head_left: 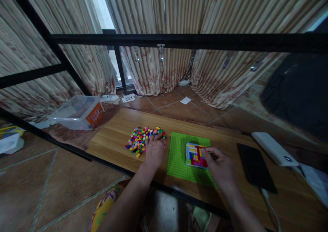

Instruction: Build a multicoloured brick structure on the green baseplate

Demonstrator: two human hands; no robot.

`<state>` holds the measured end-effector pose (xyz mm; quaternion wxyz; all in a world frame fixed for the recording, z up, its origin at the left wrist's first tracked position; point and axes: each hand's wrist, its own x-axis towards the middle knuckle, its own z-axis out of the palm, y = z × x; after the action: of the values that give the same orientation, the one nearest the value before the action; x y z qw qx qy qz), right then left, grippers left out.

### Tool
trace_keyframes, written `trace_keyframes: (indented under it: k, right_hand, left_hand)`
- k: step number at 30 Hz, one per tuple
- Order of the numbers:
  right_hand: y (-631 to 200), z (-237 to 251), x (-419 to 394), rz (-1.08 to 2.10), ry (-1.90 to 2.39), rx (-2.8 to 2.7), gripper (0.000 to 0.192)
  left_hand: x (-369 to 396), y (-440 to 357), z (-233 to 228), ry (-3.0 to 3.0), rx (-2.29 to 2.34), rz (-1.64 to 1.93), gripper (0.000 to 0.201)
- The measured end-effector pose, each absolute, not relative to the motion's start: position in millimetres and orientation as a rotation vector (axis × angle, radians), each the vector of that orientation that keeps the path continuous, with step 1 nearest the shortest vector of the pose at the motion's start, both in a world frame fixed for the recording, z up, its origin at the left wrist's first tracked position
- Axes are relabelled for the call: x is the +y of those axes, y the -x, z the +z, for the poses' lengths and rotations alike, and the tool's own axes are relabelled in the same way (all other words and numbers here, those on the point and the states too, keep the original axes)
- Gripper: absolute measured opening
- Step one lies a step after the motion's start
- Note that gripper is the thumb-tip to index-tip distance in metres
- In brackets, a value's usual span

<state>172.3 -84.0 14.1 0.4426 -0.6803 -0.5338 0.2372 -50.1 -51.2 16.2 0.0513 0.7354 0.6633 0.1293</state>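
Note:
Over the near right part of a pile of small multicoloured toy bricks (138, 140) lies my left hand (155, 150), its fingers stretched out among the loose pieces. My right hand (219, 162) pinches the right edge of a square toy brick panel (194, 153), thumb on top. Rows of blue, white, yellow, red and pink bricks cover this panel. Beneath it is a bright green studded baseplate (176, 157); I cannot tell whether the panel is attached to it. Any small brick between my right fingertips is hidden.
On the wooden table (115, 129), a black phone (256, 167) with a cable and a white power bank (274, 148) lie at the right. A clear plastic bin (74, 112) stands on the floor beyond the left end. A black metal bar (179, 40) crosses before the curtains.

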Motion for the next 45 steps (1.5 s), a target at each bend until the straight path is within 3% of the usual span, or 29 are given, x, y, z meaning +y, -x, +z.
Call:
trace_keyframes:
  k: [17, 22, 28, 34, 45]
  right_hand:
    - [-172, 15, -84, 0.568, 1.657, -1.382, 0.033]
    - [-170, 18, -84, 0.563, 1.642, -1.318, 0.031]
    - [-164, 26, -86, 0.596, 1.444, -1.34, 0.022]
    - [-156, 30, -95, 0.624, 1.252, -1.635, 0.016]
    - [-154, 40, -101, 0.637, 1.163, -1.747, 0.015]
  left_hand:
    - [-52, 54, 11, -2.255, 1.994, 0.379, 0.023]
    - [-52, 50, 16, -2.158, 1.794, 0.746, 0.023]
    - [-57, 24, 18, -1.377, 1.243, 1.112, 0.011]
    - [-65, 7, 25, -0.806, 0.936, 1.013, 0.028]
    - [-71, 5, 30, -0.802, 0.827, 0.878, 0.035]
